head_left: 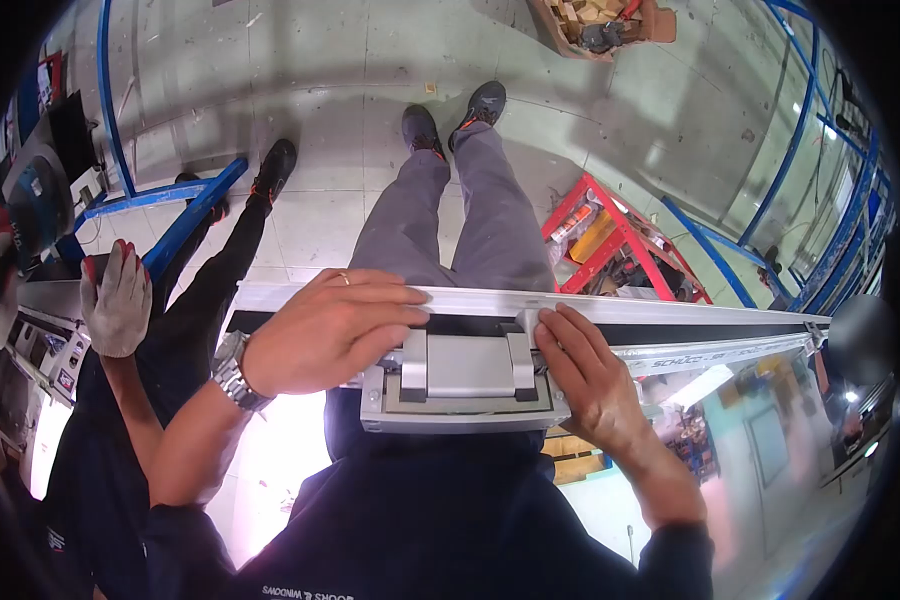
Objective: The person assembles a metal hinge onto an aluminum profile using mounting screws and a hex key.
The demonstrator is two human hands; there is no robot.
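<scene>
A long aluminium frame profile point(690, 325) runs across in front of my waist. A silver metal fitting point(465, 375) with two brackets sits on it at the middle. My left hand point(330, 330), with a wristwatch and a ring, lies over the profile and the fitting's left end, fingers curled over the top edge. Fingers down, my right hand point(585, 375) presses against the fitting's right bracket. My grey trouser legs point(450, 220) and dark shoes show beyond the profile.
Another person in dark clothes stands at my left; their gloved hand point(118, 300) is raised and the other glove holds a blue power tool point(32, 200). A red rack point(610, 235) with parts stands on the floor at right. Blue tube frames point(185, 215) and a cardboard box point(600, 20) lie further off.
</scene>
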